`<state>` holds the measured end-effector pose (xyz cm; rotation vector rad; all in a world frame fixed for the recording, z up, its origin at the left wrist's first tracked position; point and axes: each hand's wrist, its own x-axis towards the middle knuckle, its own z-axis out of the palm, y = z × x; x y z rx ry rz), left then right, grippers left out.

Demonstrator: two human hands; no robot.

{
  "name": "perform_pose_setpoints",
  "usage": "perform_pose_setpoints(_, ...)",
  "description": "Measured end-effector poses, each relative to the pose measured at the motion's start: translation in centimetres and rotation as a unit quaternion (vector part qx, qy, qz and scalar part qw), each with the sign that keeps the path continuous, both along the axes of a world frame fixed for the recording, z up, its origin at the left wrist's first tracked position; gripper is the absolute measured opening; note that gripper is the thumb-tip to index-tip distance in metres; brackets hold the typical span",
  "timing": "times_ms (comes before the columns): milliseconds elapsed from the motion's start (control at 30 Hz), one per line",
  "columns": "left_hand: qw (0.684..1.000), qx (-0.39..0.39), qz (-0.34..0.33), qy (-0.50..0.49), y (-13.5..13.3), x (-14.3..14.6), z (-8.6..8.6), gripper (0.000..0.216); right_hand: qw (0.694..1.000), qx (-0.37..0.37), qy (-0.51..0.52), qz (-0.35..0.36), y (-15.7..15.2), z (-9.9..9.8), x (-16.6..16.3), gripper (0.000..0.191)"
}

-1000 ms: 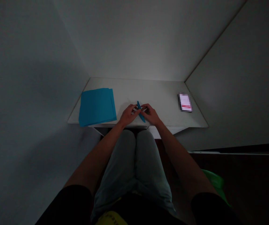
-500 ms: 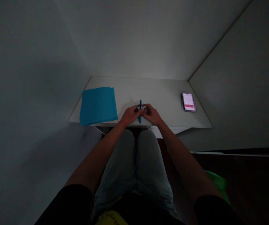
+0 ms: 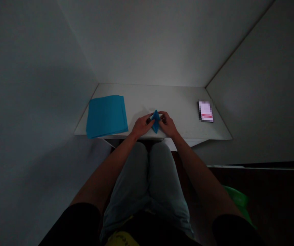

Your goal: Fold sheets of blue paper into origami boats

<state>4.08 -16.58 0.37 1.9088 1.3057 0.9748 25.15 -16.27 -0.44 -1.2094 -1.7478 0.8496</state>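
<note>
Between my hands is a small folded piece of blue paper (image 3: 156, 120), held upright over the front part of the white table and spread into a narrow diamond shape. My left hand (image 3: 143, 125) grips its left side, with the thumb against the near face. On the other side, my right hand (image 3: 168, 124) pinches the right edge, its fingers curled behind the paper. Some fingertips are hidden by the paper and the thumbs.
A stack of blue paper sheets (image 3: 107, 116) lies on the left of the white table (image 3: 147, 94). Toward the right end is a phone-like object (image 3: 205, 111), blurred out. Walls enclose the table at the back and sides. A green plastic object (image 3: 236, 197) stands low at right.
The folded paper has gone from a thin edge-on strip to an opened diamond shape. My right hand has moved slightly right, away from the left one.
</note>
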Motion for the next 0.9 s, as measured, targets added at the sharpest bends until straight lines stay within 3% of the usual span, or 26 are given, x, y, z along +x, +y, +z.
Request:
perform_pose_setpoints(133,0.997,-0.017,0.011,-0.081,0.0,0.0,0.1,0.043,0.999,-0.017,0.025,-0.03,0.1,-0.1,0.0,0.035)
perform_pose_setpoints(233,0.991,-0.035,0.021,-0.126,0.0,0.0,0.2,0.036,0.997,-0.03,0.058,-0.041,0.2,-0.2,0.0,0.033)
perform_pose_setpoints(400,0.99,-0.053,0.042,-0.122,0.2,-0.2,0.4,0.034,0.994,-0.046,0.072,-0.072,0.6,-0.7,0.3,0.031)
perform_pose_setpoints(567,0.991,-0.051,0.038,-0.117,0.3,-0.2,-0.2,0.022,0.995,-0.048,0.042,-0.07,0.8,-1.1,0.6,0.035)
perform_pose_setpoints(767,0.987,-0.046,0.045,-0.149,0.7,-0.1,-0.9,0.051,0.996,-0.011,0.044,-0.081,0.9,-1.1,0.3,0.055)
perform_pose_setpoints(900,0.992,-0.031,0.051,-0.112,0.7,-0.3,-0.2,0.025,0.997,-0.018,0.019,-0.078,0.8,-0.6,0.3,0.051)
